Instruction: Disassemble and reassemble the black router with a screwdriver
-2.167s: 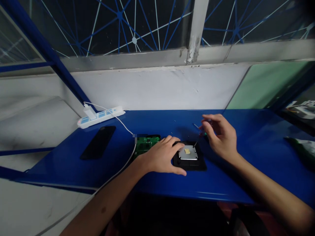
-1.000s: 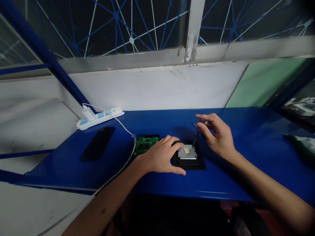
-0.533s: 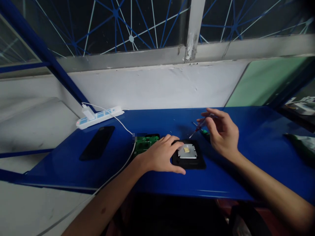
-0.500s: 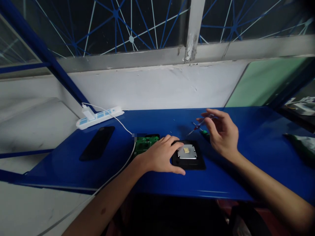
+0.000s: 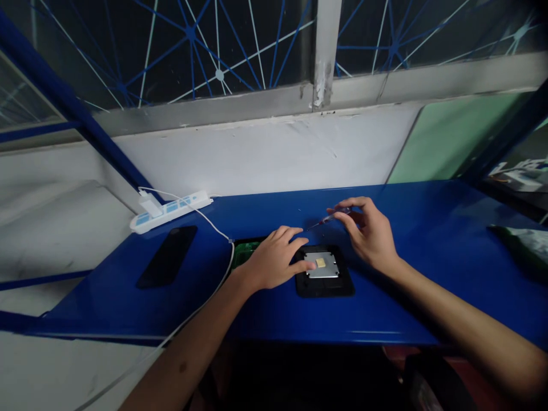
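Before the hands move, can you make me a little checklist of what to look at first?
1. Screwdriver held in the right hand: ok.
2. Screwdriver's tip well away from the left hand: not ok, it looks very near a fingertip.
3. Silver metal plate fully uncovered: not ok, the left thumb covers part of its left edge.
4. Yellow pad on the plate: ok.
5. Green circuit board not being pressed: cannot tell, the left hand hides part of it.
6. Black phone out of the way: ok, it lies far to the left.
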`<state>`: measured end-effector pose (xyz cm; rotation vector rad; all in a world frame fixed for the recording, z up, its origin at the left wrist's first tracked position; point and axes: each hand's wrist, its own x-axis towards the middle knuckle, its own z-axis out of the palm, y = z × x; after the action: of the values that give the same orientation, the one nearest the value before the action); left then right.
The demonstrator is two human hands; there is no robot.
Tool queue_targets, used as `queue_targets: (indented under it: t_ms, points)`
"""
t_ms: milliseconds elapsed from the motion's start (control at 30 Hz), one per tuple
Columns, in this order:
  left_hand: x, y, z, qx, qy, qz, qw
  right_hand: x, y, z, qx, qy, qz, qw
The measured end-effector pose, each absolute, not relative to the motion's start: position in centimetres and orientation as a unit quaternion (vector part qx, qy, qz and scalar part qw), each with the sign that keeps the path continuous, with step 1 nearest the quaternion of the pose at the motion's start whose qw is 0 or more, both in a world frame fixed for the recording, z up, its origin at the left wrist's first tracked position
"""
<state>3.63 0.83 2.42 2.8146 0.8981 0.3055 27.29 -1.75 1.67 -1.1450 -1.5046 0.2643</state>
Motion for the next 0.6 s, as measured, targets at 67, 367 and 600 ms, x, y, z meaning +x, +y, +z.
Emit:
queue_targets:
  t_ms: [67, 367, 600]
  points:
    - [3.8, 1.1, 2.2, 0.947, 0.296, 0.096, 0.077, 27.2, -1.8, 1.7, -0.486, -0.645, 0.115, 0.579]
    - [4.3, 2.1, 1.8, 0.949, 0.291, 0.1, 0.063, 27.0, -2.0, 2.1, -0.477, -0.637, 0.11, 0.596]
    - [4.4, 2.2, 1.4, 0.943, 0.307, 0.095, 0.082, 27.5, -2.0, 2.1, -0.469, -0.643, 0.034, 0.605]
